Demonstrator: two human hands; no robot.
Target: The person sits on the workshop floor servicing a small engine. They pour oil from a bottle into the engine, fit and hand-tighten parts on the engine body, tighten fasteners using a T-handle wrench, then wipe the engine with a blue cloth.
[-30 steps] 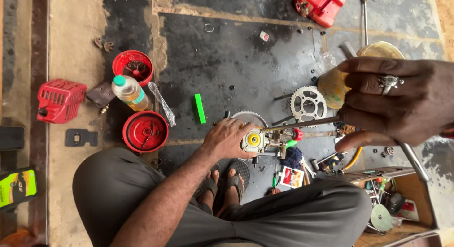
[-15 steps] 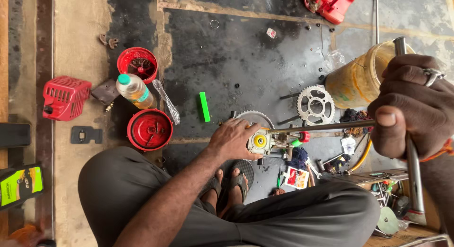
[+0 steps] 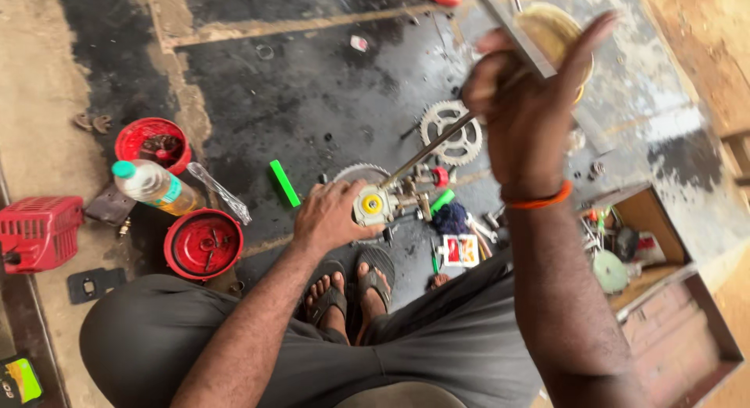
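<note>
A: What differs from half a second ago?

B: The right hand [image 3: 531,111] has swung up and toward the middle of the view. It was low at the right edge, fist closed on a metal bar; now it is raised above the yellow container [image 3: 556,35] and hides much of it. The long metal rod [image 3: 426,152] that lay nearly level now slants up from the gear head toward that hand. The fingers are curled about the rod's far end, though blur keeps the contact from being sure.

A: And the left hand [image 3: 332,217]?

B: It has stayed put, closed over the gear head [image 3: 375,205] with its yellow cap, pressing it to the dark floor just beyond the person's sandalled feet [image 3: 351,287].

A: What lies around?

B: To the left stand two red round tubs [image 3: 205,244], one near and one farther, with a plastic bottle [image 3: 152,185] lying between them. A red engine cover [image 3: 39,232] sits at the far left. One green bar [image 3: 283,183] lies left of the hand. Two toothed sprockets [image 3: 451,131] show: one beyond the rod, one half hidden behind the left hand. A wooden box [image 3: 664,299] of parts is at the right.

A: Anything blocking the view?

B: The right forearm covers the floor between the box and the gear head.
</note>
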